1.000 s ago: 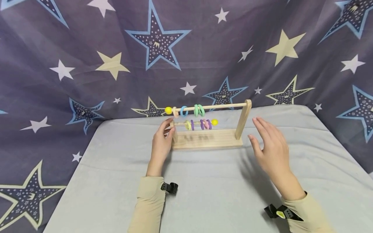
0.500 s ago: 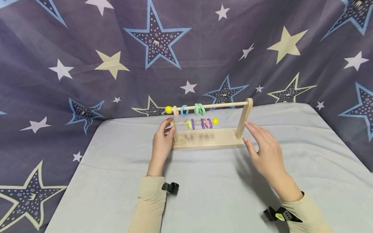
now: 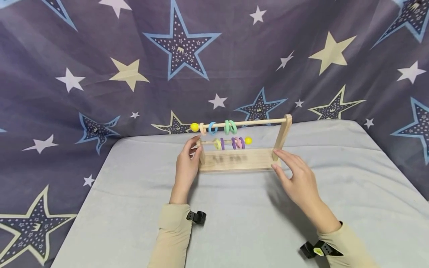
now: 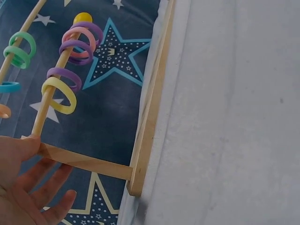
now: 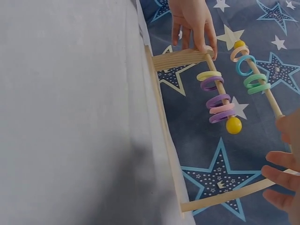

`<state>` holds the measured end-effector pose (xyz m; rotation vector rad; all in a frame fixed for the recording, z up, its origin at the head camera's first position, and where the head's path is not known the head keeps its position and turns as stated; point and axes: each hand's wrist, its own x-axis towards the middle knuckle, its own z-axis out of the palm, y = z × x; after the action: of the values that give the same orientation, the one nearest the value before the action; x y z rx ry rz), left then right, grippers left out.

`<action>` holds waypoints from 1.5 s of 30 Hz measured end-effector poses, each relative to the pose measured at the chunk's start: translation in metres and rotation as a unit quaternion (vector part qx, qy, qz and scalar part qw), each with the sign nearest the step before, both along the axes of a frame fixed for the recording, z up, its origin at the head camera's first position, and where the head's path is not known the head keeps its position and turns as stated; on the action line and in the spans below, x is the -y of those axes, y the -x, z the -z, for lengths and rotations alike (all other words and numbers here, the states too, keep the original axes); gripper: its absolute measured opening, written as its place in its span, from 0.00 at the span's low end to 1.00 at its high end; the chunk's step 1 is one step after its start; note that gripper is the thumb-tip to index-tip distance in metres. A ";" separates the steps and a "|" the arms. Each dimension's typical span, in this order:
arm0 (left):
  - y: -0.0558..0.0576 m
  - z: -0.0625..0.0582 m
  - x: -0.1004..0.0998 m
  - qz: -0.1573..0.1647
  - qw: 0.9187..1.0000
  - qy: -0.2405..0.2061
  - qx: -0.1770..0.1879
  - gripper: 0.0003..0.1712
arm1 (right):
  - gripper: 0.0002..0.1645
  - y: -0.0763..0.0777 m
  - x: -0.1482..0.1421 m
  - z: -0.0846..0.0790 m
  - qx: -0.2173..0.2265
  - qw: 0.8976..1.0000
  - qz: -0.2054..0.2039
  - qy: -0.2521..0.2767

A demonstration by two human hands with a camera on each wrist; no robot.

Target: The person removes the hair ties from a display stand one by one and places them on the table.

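A wooden ring rack stands on the grey cloth. It has a flat base, a short left post, a tall right post and two horizontal rods. The upper rod carries peach, blue and green rings; the lower one holds yellow, purple and pink rings. Yellow balls cap the rods' free ends. My left hand pinches the top of the short post between thumb and fingers. My right hand is at the lower part of the tall post, fingers extended and thumb apart; contact there is unclear.
Grey cloth covers the table under the rack. Behind it hangs a dark curtain printed with stars. A black wrist camera is strapped on the left sleeve, another camera on the right.
My right hand has moved left and slightly down, from beside the rack to the lower part of its tall post. My left hand stays on the short post; the rings keep their places.
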<state>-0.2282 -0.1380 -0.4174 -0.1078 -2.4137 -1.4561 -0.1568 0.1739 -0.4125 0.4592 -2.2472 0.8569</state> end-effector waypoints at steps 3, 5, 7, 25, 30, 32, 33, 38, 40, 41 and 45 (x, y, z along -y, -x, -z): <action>0.001 0.001 -0.001 -0.002 1.000 0.004 0.001 0.22 | 0.27 0.003 0.001 0.002 0.006 1.000 -0.002 0.009; 0.001 0.002 -0.001 -0.002 1.000 0.006 0.005 0.22 | 0.26 0.005 0.001 0.005 0.011 1.000 -0.004 0.014; 0.001 0.003 -0.001 0.000 1.000 0.008 0.009 0.22 | 0.26 0.007 0.002 0.008 0.013 1.000 -0.007 0.018; 0.002 0.004 0.001 0.006 1.000 0.017 0.009 0.22 | 0.15 0.039 0.025 0.019 0.079 0.988 -0.054 0.117; 0.002 0.005 0.000 -0.003 1.000 0.019 0.004 0.23 | 0.12 0.046 0.033 0.019 0.113 0.977 -0.061 0.170; 0.002 0.006 0.000 -0.007 1.000 0.017 0.001 0.23 | 0.12 0.048 0.038 0.018 0.131 0.971 -0.065 0.188; 0.002 0.006 0.001 -0.008 1.000 0.014 -0.001 0.23 | 0.11 0.048 0.040 0.018 0.139 0.968 -0.068 0.196; 0.003 0.007 0.001 0.004 1.000 -0.022 0.000 0.24 | 0.11 0.053 0.049 0.021 0.173 0.959 -0.067 0.216; 0.004 0.008 0.002 0.011 0.999 -0.046 0.005 0.25 | 0.11 0.054 0.052 0.023 0.178 0.957 -0.068 0.220; 0.004 0.008 0.002 0.014 0.998 -0.058 0.006 0.25 | 0.11 0.055 0.053 0.024 0.180 0.956 -0.068 0.223; 0.006 0.010 0.002 0.019 0.997 -0.077 0.015 0.26 | 0.10 0.058 0.057 0.029 0.180 0.954 -0.059 0.233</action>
<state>-0.2338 -0.1397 -0.4274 -0.0984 -2.3240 -1.6663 -0.2145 0.1169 -0.4412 0.2263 -2.2396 1.5926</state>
